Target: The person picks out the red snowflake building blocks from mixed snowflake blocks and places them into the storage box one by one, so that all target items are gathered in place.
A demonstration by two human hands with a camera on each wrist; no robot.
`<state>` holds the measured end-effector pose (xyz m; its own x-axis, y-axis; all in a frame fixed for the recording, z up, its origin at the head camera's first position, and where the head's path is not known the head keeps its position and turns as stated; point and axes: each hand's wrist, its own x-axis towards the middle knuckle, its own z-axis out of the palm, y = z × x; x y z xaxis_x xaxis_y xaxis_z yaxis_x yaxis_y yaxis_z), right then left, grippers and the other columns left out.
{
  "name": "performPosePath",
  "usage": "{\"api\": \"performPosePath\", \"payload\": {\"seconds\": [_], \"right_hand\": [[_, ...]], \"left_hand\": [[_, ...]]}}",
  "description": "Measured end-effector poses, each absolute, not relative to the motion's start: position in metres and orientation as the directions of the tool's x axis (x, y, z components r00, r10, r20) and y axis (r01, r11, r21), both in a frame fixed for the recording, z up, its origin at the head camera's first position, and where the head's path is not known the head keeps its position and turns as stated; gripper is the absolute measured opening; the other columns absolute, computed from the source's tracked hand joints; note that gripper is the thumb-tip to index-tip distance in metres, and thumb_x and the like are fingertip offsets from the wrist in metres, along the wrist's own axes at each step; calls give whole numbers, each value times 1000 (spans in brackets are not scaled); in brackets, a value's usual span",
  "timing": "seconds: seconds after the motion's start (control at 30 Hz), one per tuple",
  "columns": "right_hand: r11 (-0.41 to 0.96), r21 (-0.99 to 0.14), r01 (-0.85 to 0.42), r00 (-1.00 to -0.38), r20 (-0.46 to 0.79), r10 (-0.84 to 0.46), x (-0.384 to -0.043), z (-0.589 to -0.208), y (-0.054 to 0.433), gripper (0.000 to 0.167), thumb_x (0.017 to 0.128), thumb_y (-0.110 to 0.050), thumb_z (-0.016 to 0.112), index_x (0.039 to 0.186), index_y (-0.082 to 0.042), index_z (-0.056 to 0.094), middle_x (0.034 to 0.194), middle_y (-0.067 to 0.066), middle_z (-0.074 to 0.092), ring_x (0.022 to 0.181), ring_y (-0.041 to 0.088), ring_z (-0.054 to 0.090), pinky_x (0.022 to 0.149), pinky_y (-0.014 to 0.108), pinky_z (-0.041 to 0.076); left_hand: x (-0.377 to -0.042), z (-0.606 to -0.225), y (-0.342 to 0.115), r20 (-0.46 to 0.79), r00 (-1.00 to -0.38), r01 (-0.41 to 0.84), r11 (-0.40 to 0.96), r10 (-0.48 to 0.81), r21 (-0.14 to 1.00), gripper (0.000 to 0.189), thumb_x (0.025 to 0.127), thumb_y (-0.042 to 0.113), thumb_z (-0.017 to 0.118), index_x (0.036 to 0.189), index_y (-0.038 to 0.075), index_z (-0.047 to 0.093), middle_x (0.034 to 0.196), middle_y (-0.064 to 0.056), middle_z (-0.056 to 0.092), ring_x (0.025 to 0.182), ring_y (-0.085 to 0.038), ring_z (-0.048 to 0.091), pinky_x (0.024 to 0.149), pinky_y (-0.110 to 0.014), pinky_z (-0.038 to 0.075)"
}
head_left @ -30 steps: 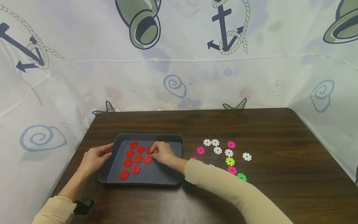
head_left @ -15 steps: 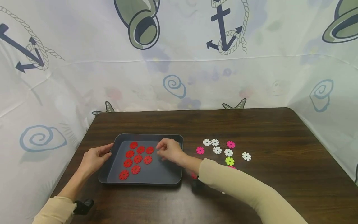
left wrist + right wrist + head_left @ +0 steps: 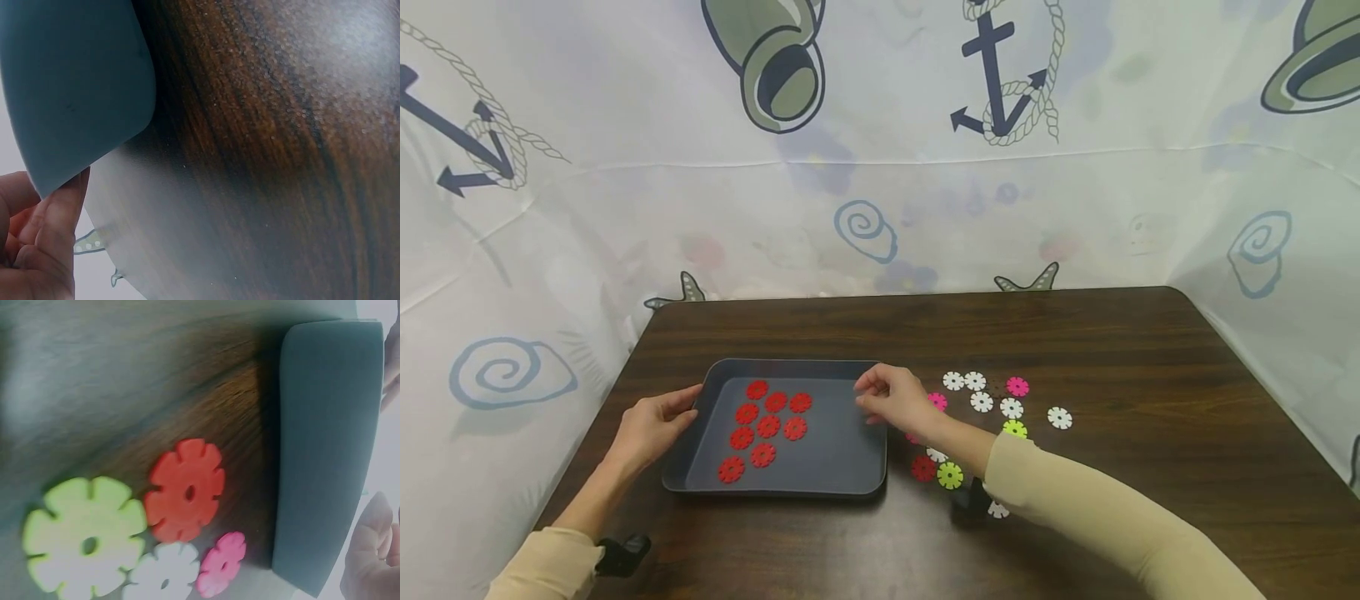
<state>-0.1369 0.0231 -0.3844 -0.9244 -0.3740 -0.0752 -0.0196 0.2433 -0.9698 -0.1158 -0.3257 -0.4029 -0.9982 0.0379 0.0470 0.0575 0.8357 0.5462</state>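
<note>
A dark grey baking tray stands on the table with several red notched discs lying flat in its left half. My left hand pinches the tray's left rim between thumb and fingers; the left wrist view shows the fingers at the tray's corner. Over the tray's right rim hovers my right hand, fingers loosely bent, with nothing visible in them. Below its wrist lie a red disc, a yellow-green disc, a white disc and a pink disc.
Right of the tray, several white discs and a pink disc are scattered on the brown wooden table. The right forearm covers part of this group. A patterned white curtain hangs behind the table.
My right hand has drawn back rightward from the red discs to the tray's right rim, leaving a red disc at the group's upper right uncovered. The left hand stays on the rim.
</note>
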Motion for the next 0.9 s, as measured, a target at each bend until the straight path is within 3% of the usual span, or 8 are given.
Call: {"api": "performPosePath", "payload": {"seconds": [0.13, 0.4, 0.7, 0.9], "right_hand": [[234, -972, -27, -927, -63, -371, -134, -386, 33, 20, 85, 3, 62, 104, 10, 59, 82, 13, 62, 83, 39, 63, 65, 32, 57], [242, -970, -14, -929, -77, -363, -128, -390, 57, 22, 86, 1, 61, 106, 10, 58, 87, 15, 62, 75, 26, 63, 70, 39, 56], [307, -949, -71, -929, -50, -367, -117, -403, 87, 22, 85, 2, 63, 104, 12, 58, 86, 16, 62, 71, 12, 57, 67, 30, 55], [334, -940, -71, -915, -72, -398, -109, -412, 99, 22, 83, 1, 65, 103, 10, 60, 86, 16, 62, 72, 15, 59, 67, 25, 55]], "left_hand": [[-116, -404, -326, 42, -998, 53, 833, 35, 550, 42, 88, 8, 62, 127, -3, 55, 118, -27, 60, 102, -41, 62, 78, -49, 51], [-115, -404, -326, 45, -998, 58, 834, 40, 548, 42, 88, 8, 62, 127, -3, 55, 118, -27, 60, 102, -40, 63, 78, -49, 51], [-115, -402, -325, 46, -998, 61, 838, 43, 543, 42, 88, 8, 62, 127, -4, 55, 116, -27, 61, 100, -40, 63, 76, -47, 52], [-116, -402, -325, 52, -998, 63, 840, 42, 539, 42, 88, 8, 61, 127, -4, 55, 117, -27, 61, 100, -40, 64, 76, -48, 51]]}}
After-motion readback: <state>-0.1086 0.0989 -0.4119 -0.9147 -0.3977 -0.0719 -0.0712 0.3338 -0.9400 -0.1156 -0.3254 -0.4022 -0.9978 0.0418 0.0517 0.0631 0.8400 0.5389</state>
